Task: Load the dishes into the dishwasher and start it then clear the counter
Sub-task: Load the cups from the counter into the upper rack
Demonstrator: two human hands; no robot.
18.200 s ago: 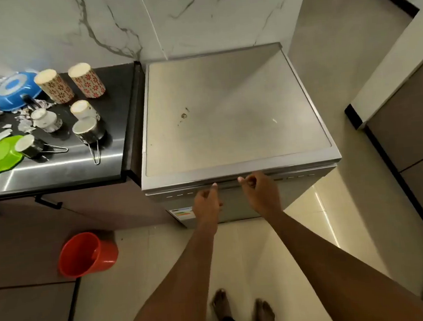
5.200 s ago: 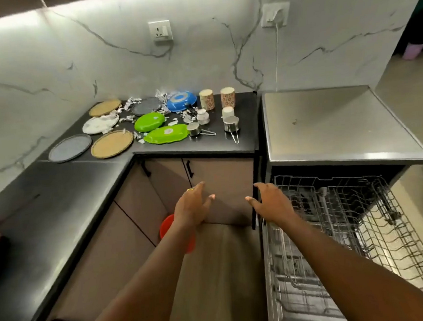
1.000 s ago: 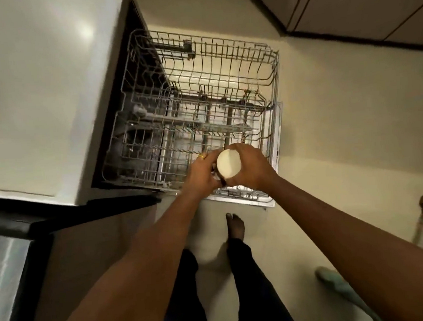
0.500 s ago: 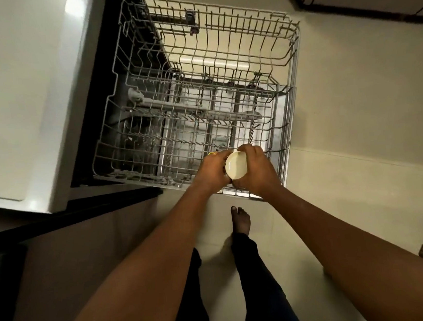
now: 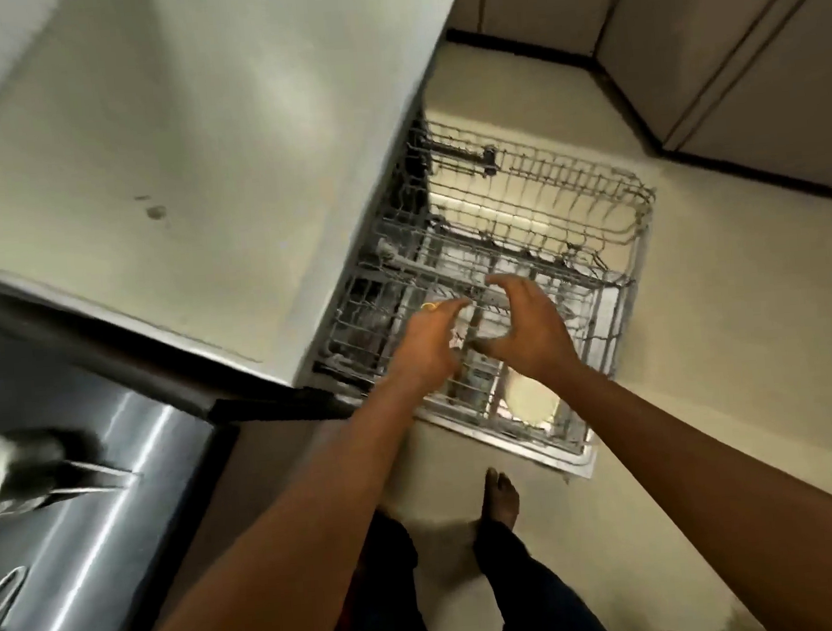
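While a cream cup point(image 5: 531, 398) sits end-on in the near corner of the pulled-out wire rack point(image 5: 640, 208), just below the person's right wrist, both hands hover apart above the tines and hold nothing. The left hand point(image 5: 426, 345), a yellow ring point(image 5: 430, 306) on one finger, has its fingers stretched forward; the right hand point(image 5: 529, 326) is spread with fingers and thumb loosely arched, cupped round air. The cup is the only dish that can be made out in the rack; whether it stands mouth up or mouth down cannot be told. The loading step appears barely begun, this one piece placed. The next move likely calls for turning left to the dark counter point(image 5: 121, 512), where a blurred steel cup point(image 5: 23, 468) with a wire handle waits at the frame's edge, then carrying it over the dishwasher's pale top point(image 5: 192, 158) and seating it between free tines without knocking the cream cup. A bare foot point(image 5: 502, 495) stands on the tiled floor point(image 5: 734, 340) beside the rack; cabinet fronts point(image 5: 757, 64) line the far side.
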